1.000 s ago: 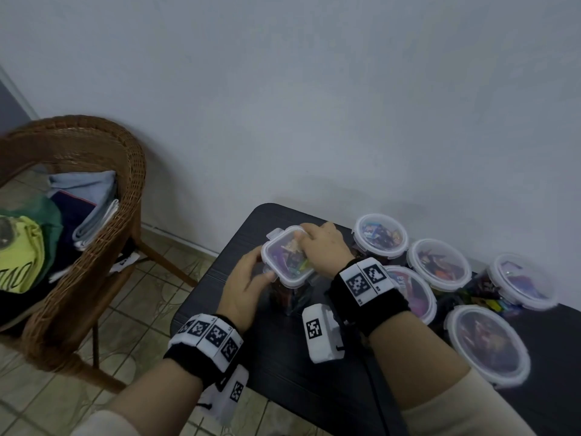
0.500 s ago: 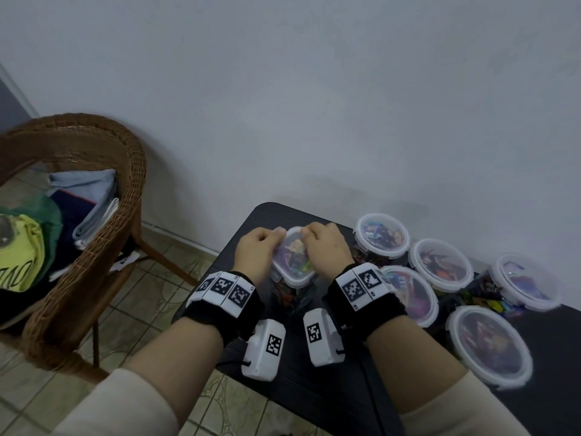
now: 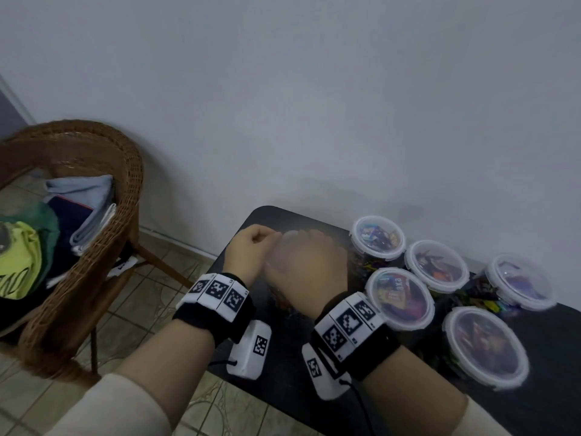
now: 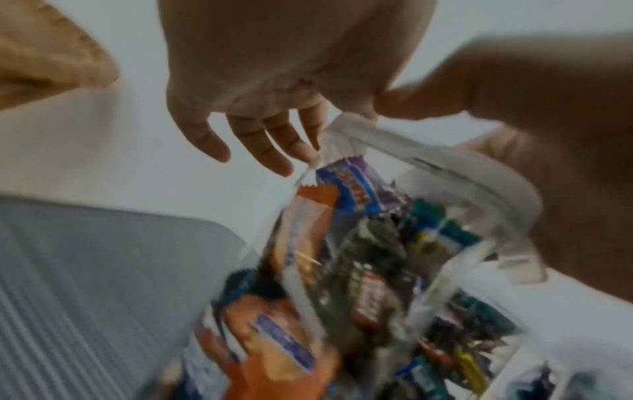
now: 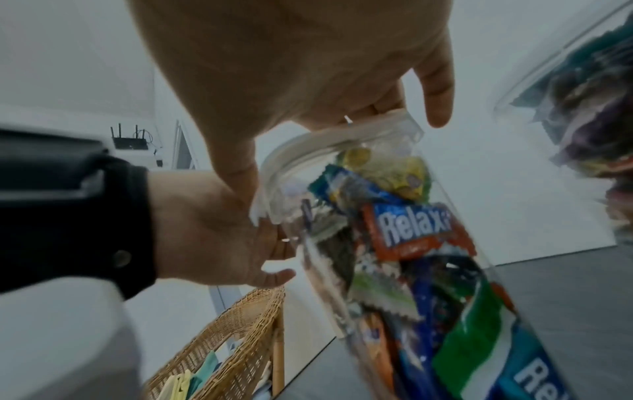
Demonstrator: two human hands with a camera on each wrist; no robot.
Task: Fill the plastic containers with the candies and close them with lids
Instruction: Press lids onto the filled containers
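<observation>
A clear plastic container packed with wrapped candies stands at the black table's far left corner. Its white-rimmed lid sits on top. My right hand lies palm-down over the lid, with its thumb and fingers curled over the rim. My left hand is at the lid's left edge, its curled fingers on the side flap. In the head view both hands hide nearly all of the lid, and only a bit of the container shows below them.
Several round lidded containers of candy stand close on the right, with loose candies between them. A wicker chair holding folded clothes stands left of the table. The wall runs right behind.
The lid was tilted with my left hand under its left edge. My left hand rose to the lid's edge, my right hand slid over the top, and the lid now lies level.
</observation>
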